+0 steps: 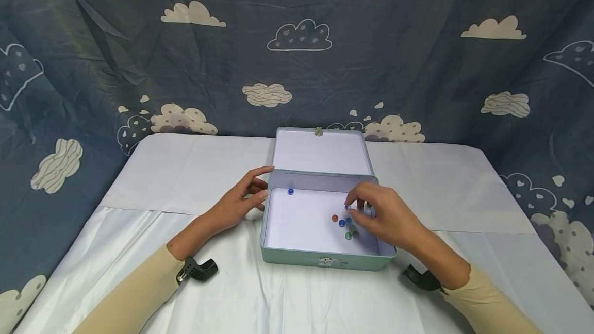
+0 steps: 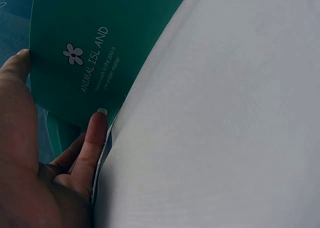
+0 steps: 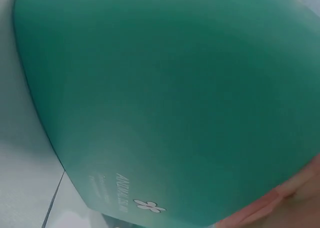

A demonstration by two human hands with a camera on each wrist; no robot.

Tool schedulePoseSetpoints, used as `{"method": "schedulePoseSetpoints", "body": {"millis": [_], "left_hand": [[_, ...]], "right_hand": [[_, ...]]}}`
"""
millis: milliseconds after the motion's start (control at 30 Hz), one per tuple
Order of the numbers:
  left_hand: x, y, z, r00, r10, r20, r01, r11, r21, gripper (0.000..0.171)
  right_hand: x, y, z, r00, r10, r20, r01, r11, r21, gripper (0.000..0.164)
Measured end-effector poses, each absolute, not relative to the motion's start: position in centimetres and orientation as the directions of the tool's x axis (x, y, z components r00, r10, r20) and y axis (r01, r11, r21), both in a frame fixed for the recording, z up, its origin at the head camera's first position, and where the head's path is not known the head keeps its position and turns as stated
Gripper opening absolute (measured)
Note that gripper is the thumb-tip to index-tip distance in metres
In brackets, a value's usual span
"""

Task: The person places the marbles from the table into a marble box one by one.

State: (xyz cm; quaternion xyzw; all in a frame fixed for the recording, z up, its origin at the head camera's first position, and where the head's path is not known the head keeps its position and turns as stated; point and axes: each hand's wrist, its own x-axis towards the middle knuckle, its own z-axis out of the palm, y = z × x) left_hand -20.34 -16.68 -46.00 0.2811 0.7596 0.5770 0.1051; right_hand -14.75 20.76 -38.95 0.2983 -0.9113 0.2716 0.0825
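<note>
An open green tin box point(image 1: 297, 256) with a white inside holds several glass marbles. A blue marble point(image 1: 291, 191) lies alone near the back left, while an orange marble point(image 1: 335, 218), a dark blue marble point(image 1: 342, 223) and a green marble point(image 1: 348, 236) sit in a loose group at the right. Above that group my right hand point(image 1: 387, 215) pinches a small bluish marble point(image 1: 347, 206) between thumb and forefinger. My left hand point(image 1: 238, 200) rests its fingertips against the box's left side; the left wrist view shows fingers point(image 2: 92, 143) touching the green wall.
The box's lid point(image 1: 320, 151) is tipped back behind it, with a clasp point(image 1: 318, 132) at its far edge. A white cloth point(image 1: 223, 282) covers the table. Behind hangs a dark curtain point(image 1: 297, 92) with cloud prints. A black strap device point(image 1: 199, 269) sits at the left wrist.
</note>
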Motion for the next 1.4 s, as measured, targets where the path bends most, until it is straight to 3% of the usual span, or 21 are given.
{"method": "schedulePoseSetpoints", "body": {"millis": [1100,1400], "left_hand": [[-20.0,-16.6,-45.6,-0.825,0.540,0.168,0.313,0.188,0.931,0.058],[-20.2,-16.6,-46.0,-0.821,0.546,0.166,0.306,0.176,0.936,0.058]], "right_hand": [[-14.6,20.3,-39.4,-0.799,-0.511,0.317,-0.601,0.666,-0.441,0.025],[-15.7,22.3,-38.7,-0.768,-0.444,0.461,-0.629,0.657,-0.415,0.021]]}}
